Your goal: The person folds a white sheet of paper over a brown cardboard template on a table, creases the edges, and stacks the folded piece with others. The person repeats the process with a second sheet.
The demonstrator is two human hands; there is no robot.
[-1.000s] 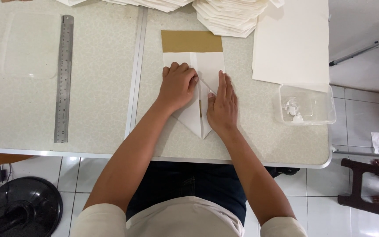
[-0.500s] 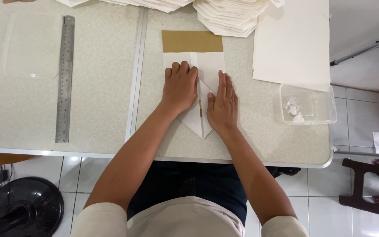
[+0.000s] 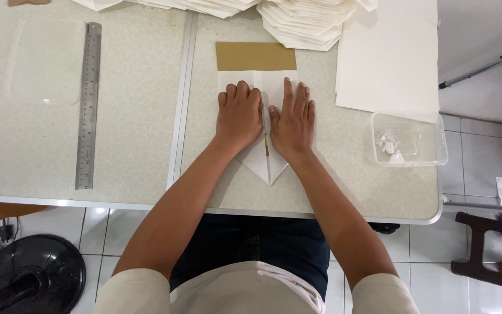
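Speckled pale table (image 3: 135, 116) sits over a white tiled floor, with stacks of folded white paper (image 3: 303, 20) along the far edge and a big cream sheet (image 3: 387, 58) at the right. Then there's a long steel ruler (image 3: 88, 104) on the left and a clear plastic tub (image 3: 408, 139) near the right corner. Mid-table, the folded paper piece (image 3: 265, 166), white with a tan strip on top, is pinned under both palms: left hand (image 3: 239, 116) and right hand (image 3: 293, 119) lie flat side by side, fingers out, gripping nothing.
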